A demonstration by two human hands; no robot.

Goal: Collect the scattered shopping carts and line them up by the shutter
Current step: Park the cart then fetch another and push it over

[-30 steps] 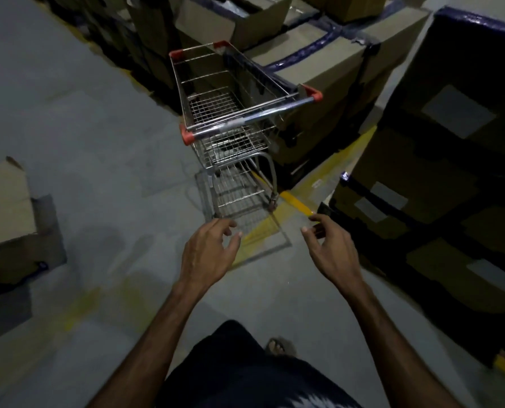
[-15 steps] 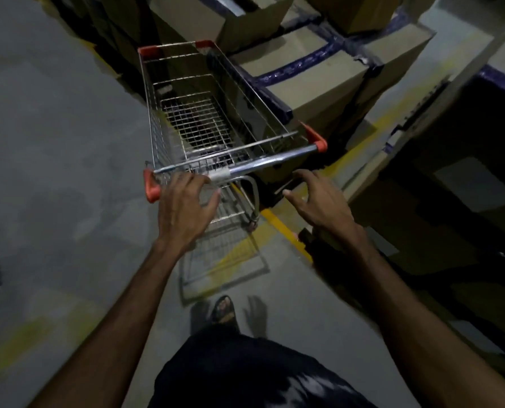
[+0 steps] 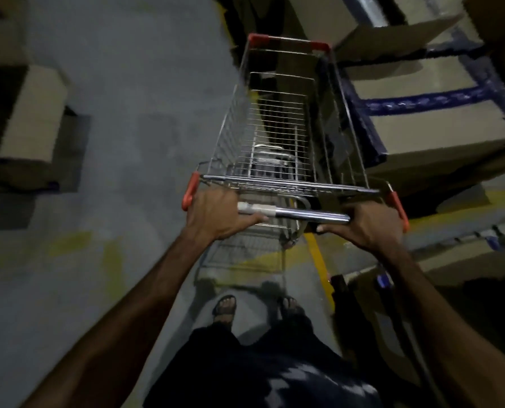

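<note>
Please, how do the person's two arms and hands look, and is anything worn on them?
Both forearms are bare with no sleeve visible. The left hand and right hand wear no gloves; no ring, watch or band is discernible, though the picture is dim and blurred.

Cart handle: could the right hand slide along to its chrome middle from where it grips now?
Probably yes. The right hand grips the handle at its right end, the left hand grips the left end, and the chrome stretch between them is bare.
</note>
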